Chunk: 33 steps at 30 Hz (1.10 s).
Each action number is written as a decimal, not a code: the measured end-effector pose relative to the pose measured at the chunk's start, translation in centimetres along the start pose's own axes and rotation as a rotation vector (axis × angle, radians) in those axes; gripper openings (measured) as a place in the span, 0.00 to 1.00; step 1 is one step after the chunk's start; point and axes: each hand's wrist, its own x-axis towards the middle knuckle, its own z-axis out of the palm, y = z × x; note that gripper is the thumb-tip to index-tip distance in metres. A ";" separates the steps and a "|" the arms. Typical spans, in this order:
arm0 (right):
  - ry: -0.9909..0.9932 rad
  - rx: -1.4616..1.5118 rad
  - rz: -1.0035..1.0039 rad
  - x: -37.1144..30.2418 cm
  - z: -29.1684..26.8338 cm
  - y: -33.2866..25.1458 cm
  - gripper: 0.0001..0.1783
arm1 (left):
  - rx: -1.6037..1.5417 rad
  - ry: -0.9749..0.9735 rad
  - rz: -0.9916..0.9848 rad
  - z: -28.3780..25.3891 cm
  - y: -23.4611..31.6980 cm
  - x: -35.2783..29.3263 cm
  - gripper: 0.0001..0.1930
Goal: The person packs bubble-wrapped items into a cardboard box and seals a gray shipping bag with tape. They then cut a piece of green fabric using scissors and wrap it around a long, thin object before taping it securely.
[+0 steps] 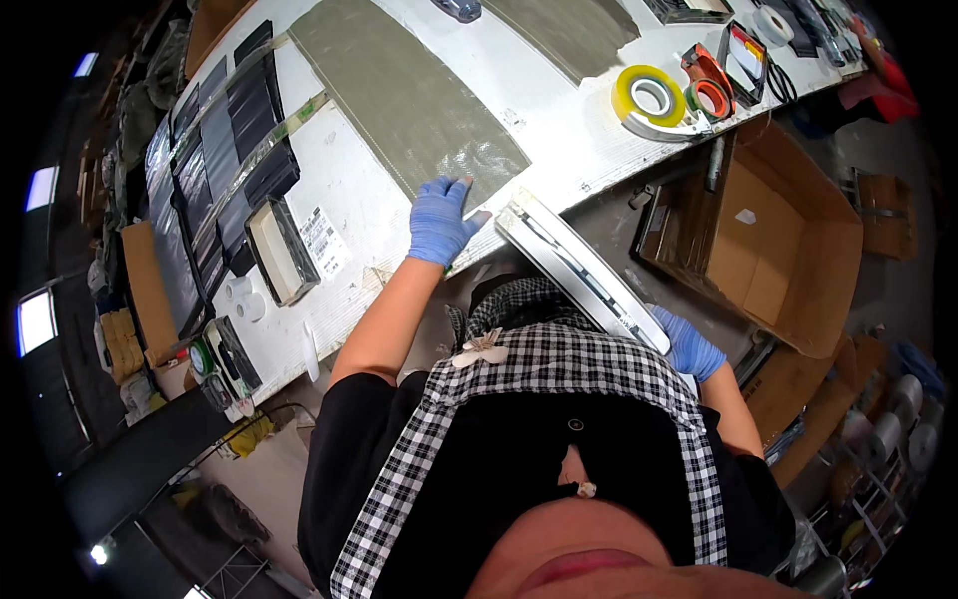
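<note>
A long olive-grey plastic sheet or flat bag lies across the white table, its near end shiny and slightly wrinkled. My left hand, in a blue glove, rests on that near end with fingers stretched out and thumb apart. Just right of it, a long white bar-shaped device with a dark slot along it juts from the table edge towards me. At its near right end is my right hand, also gloved in blue, touching the bar's side. The bar hides most of that hand's fingers.
A second olive sheet lies farther back. Yellow tape rolls and an orange tape dispenser sit at the right edge. Dark folded packages and a shallow open box are left. An open cardboard box stands below the table.
</note>
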 end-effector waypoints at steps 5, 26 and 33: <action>0.056 -0.080 0.068 -0.6 0.5 1.5 0.51 | -0.006 -0.018 0.085 1.3 0.6 -2.3 0.28; 0.087 0.127 0.049 -0.2 0.9 3.3 0.51 | 0.046 0.166 0.160 3.6 0.7 -3.3 0.08; 0.127 0.206 0.104 -1.5 1.4 3.6 0.50 | -0.448 -0.141 -0.464 2.4 1.6 -1.4 0.13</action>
